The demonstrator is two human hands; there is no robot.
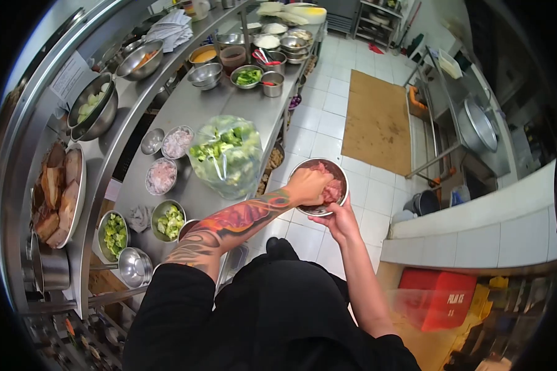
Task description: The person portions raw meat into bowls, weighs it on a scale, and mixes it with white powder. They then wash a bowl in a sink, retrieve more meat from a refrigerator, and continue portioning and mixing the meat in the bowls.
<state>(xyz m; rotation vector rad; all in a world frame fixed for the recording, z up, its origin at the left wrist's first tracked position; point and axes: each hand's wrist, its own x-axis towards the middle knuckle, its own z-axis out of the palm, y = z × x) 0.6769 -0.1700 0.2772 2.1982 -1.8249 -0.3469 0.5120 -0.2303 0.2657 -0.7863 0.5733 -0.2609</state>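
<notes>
A round metal bowl (346, 174) with pink raw meat (333, 190) in it is held out over the tiled floor, just right of the steel counter. My right hand (340, 221) grips the bowl's near right side, thumb by the rim. From the left, my tattooed arm reaches over, and my left hand (307, 185) is down in the bowl with its fingers closed on the meat; the fingertips are hidden. Left of the bowl, on the counter, sits a clear plastic bag of green broccoli florets (226, 154).
The steel counter (220, 102) carries bowls of minced pink meat (161, 176), broccoli bowls (169, 221) and metal containers further back. Above it at left, a shelf holds a platter of cooked meat (62, 191). A brown mat (377, 123) and red cooler (436, 300) are on the right.
</notes>
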